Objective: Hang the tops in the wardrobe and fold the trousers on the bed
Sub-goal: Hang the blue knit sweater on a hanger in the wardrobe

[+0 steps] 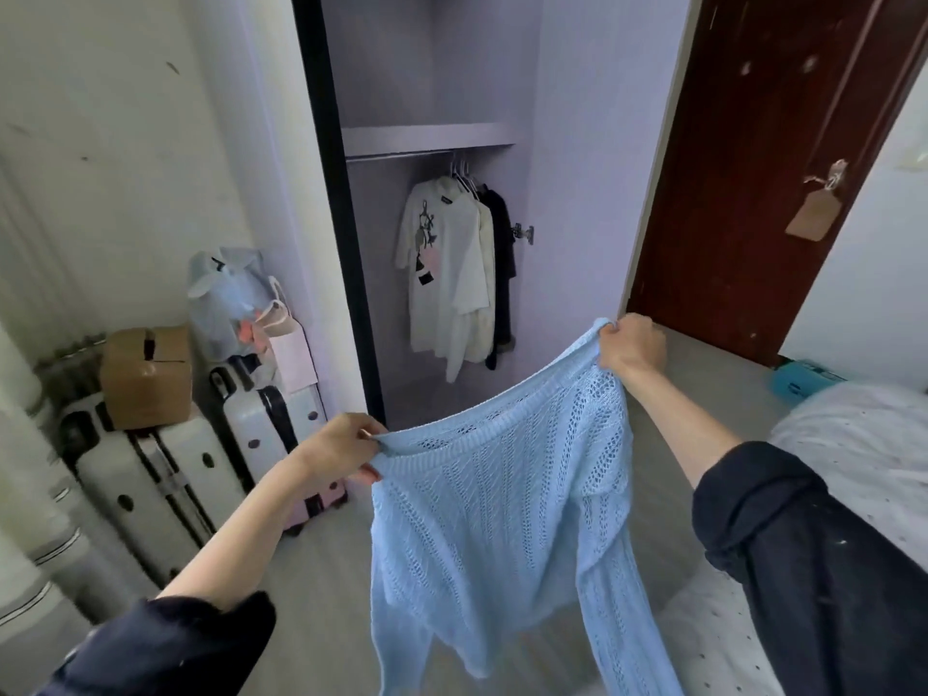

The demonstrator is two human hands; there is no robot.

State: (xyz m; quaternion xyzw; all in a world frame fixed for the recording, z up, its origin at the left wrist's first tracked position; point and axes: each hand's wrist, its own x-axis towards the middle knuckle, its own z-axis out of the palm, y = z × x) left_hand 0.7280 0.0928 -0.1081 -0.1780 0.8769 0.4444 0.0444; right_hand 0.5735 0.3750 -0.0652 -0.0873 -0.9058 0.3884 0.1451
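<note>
Fingers of the left hand [341, 452] and right hand [630, 344] pinch the shoulders of a blue knit top [497, 519], spread near the wardrobe [567, 193]. Several tops [452, 273] hang far inside; this one still lacks a hanger.

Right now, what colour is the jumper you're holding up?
Light blue, an open knit jumper, seen in the head view.

You are looking at a soft, even daylight scene, fairly bright, with no hard glare. The wardrobe [442, 143] interior takes a cool lilac tint and darkens toward its upper recess. Shadows on the floor [321, 585] are faint. Your wide lens bends straight lines near the edges: the door [763, 168] leans, and the suitcases [150, 474] at the left edge smear.
</note>
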